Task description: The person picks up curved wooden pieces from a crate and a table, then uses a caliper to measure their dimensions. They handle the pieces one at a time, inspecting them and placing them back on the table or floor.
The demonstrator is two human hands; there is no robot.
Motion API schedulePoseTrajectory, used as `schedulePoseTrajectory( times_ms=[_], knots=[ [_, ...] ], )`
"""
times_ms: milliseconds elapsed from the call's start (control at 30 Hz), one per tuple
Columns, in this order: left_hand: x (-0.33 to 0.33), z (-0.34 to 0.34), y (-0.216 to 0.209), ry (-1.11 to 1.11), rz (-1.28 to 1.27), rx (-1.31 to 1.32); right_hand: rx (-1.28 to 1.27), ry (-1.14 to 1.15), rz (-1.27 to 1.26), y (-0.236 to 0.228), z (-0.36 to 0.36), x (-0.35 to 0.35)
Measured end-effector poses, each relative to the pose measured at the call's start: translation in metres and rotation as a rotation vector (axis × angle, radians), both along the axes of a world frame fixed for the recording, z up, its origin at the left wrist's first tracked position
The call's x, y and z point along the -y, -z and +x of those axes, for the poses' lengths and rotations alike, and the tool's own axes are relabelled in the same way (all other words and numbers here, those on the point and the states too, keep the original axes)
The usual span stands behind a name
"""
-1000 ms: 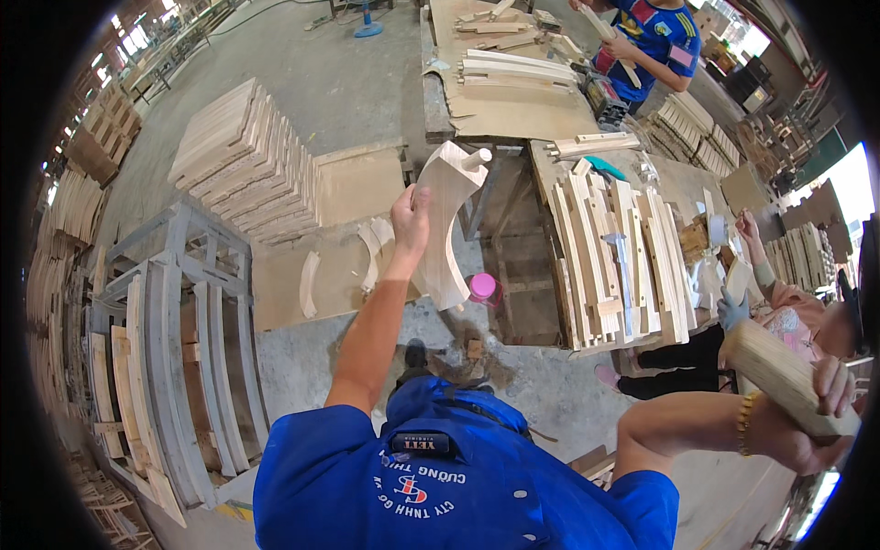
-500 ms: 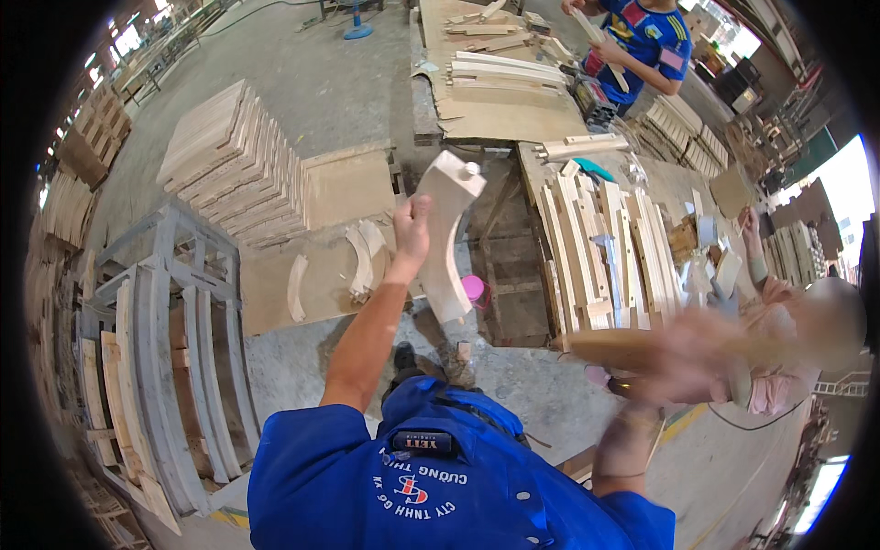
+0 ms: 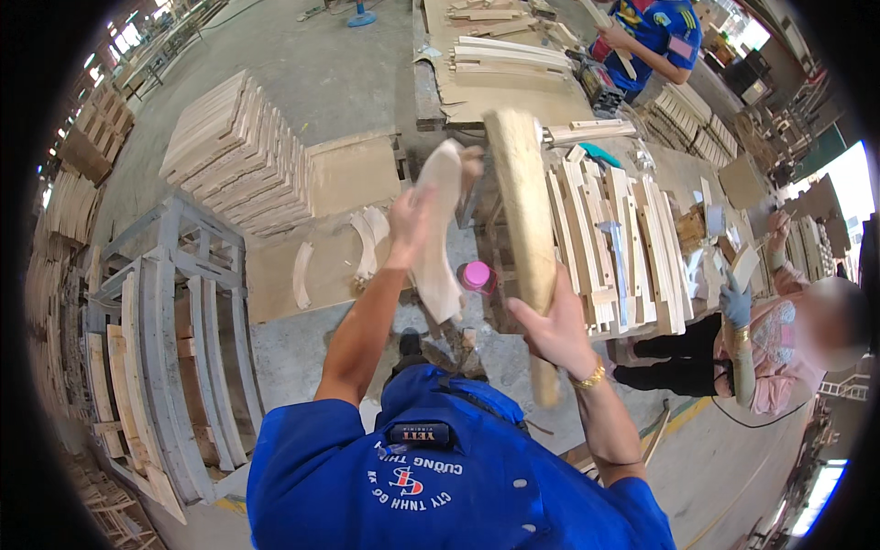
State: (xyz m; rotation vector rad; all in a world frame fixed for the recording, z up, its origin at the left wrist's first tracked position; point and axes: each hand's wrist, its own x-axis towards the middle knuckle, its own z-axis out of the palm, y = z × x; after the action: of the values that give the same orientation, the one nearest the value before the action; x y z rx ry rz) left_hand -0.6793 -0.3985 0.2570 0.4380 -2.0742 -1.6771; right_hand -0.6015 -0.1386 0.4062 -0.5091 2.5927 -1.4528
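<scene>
Right hand (image 3: 557, 332) has swung across from the far right, bringing the club (image 3: 522, 211) over beside the curved piece (image 3: 443, 234); a second ago both were out at the right edge. Left hand (image 3: 412, 220) has stayed roughly in place.

Nearest: blue shirt (image 3: 440, 477) of the wearer. Right hand wrapped round the club's lower part, thumb to the left; narrow end pokes out below the fist, thick end up, leaning slightly left. Yellow bracelet (image 3: 594, 376) on that wrist. Left fingers closed on the left edge of the curved piece, which stands near upright, slightly blurred. Peg (image 3: 471, 162) juts from its upper right, close to the club; contact cannot be told.

Just beyond: pink-topped cup (image 3: 477, 274), right of the piece's lower end. To the left, small curved offcuts (image 3: 302, 275) on a brown sheet (image 3: 275, 298); grey rack (image 3: 165, 339) left of that. To the right, slats (image 3: 646, 252) laid side by side on a bench, teal tool (image 3: 600, 155) at their far end.

Farther: co-worker in pink, gloved hand (image 3: 735, 304) by the bench. Tall board stack (image 3: 238, 160) behind the sheet. Farthest: blue-shirted co-worker (image 3: 665, 41) holding a slat beside another bench (image 3: 513, 101).
</scene>
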Motion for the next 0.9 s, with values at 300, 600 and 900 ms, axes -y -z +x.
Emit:
schedulePoseTrajectory(
  times_ms=[300,600,900],
  knots=[
    [0.106,0.029,0.075,-0.354,0.736,0.389,0.541,0.129,-0.322,0.119,-0.108,0.030],
    [0.157,-0.015,0.033,0.183,1.116,-0.280,0.663,0.209,-0.646,0.138,-0.318,0.143],
    [0.112,-0.057,0.030,-0.135,1.225,-0.372,0.548,-0.004,-0.555,0.139,-0.204,0.117]
  ],
)
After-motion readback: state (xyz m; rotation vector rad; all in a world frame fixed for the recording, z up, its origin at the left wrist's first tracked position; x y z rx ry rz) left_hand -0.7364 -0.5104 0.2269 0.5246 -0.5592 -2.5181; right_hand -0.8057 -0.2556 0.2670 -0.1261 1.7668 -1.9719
